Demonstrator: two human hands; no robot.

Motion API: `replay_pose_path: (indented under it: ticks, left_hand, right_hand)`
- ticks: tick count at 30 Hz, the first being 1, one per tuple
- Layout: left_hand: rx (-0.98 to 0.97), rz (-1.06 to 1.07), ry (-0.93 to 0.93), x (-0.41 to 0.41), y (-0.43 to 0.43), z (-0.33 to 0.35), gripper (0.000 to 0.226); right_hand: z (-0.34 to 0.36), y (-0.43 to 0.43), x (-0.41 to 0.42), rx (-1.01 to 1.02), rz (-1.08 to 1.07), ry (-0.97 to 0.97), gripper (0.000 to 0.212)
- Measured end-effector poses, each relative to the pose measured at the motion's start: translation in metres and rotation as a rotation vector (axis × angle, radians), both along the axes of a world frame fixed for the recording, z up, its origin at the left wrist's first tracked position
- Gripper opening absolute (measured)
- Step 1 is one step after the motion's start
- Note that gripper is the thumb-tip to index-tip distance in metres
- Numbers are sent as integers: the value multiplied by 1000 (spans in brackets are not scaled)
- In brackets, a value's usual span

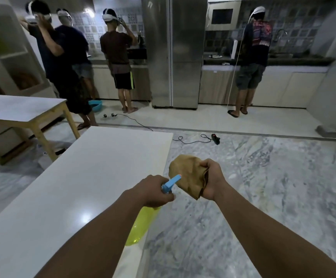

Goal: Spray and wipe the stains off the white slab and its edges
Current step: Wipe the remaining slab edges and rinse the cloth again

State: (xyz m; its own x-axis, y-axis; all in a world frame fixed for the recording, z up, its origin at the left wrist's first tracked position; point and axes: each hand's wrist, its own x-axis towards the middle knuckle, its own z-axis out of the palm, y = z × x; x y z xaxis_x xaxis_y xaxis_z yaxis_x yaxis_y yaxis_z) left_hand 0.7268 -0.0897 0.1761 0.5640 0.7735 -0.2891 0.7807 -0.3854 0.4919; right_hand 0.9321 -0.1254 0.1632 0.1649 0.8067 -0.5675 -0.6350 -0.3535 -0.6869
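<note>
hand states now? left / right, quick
Left hand: grips the spray bottle at its blue head.
Right hand: grips the brown cloth.

Left hand [155, 190] grips neck of yellow spray bottle [142, 224], blue nozzle [172, 182] aimed at brown cloth [186, 175]. Right hand [211, 178] holds cloth bunched, just right of nozzle. Both over right edge of white slab [82, 187], bottle body hanging beside edge. Marble floor [263, 197] right. Wooden table [22, 109] far left. Fridge [175, 51] far centre. Four people at far kitchen counters. Black cable [193, 140] on floor beyond slab.
</note>
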Motion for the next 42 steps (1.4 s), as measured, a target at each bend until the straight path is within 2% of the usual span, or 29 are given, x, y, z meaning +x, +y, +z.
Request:
replay_pose_path:
  ticks: [6, 11, 15, 18, 20, 21, 23, 24, 26, 27, 29, 30, 33, 37, 42]
  left_hand:
    - [-36, 65, -11, 30, 104, -16, 27]
    - [-13, 169, 33, 59, 209, -43, 22]
    - [-84, 275, 18, 73, 298, -69, 22]
    - [-146, 362, 23, 83, 362, -79, 36]
    - [-149, 415, -2, 86, 396, -83, 40]
    - [-147, 428, -8, 87, 409, -86, 41]
    - [-139, 443, -9, 87, 426, -92, 42]
    - [-130, 452, -6, 85, 435, -98, 44]
    - [-126, 481, -7, 81, 446, -109, 45]
    - [-131, 501, -15, 79, 450, -114, 43]
    - [-134, 529, -28, 73, 456, -126, 39]
    - [-130, 531, -41, 71, 457, -131, 38]
    - [-113, 514, -50, 64, 453, -141, 45]
    - [-128, 512, -7, 60, 446, -148, 58]
    - [-136, 545, -10, 52, 429, -145, 49]
  right_hand:
    - [-16, 127, 30, -13, 49, -15, 47]
    - [-60, 251, 62, -94, 123, -44, 45]
    - [-99, 361, 99, -196, 207, -146, 35]
    - [-119, 445, 121, -231, 250, -328, 19]
    - [-129, 500, 123, -149, 287, -472, 29]
    - [-138, 525, 123, -81, 319, -647, 38]
    - [-160, 562, 122, 72, 451, -1028, 39]
    - [-176, 577, 120, 136, 542, -1127, 41]
    - [-217, 594, 114, 278, 706, -1251, 50]
    - [-236, 596, 108, 315, 809, -1379, 52]
    - [-260, 604, 100, 305, 923, -1706, 60]
    - [-262, 608, 100, 262, 920, -1763, 64]
    - [-267, 631, 108, 286, 850, -1747, 72]
    - [-298, 633, 99, 281, 933, -1878, 77]
    - [-309, 598, 78, 259, 823, -1880, 67]
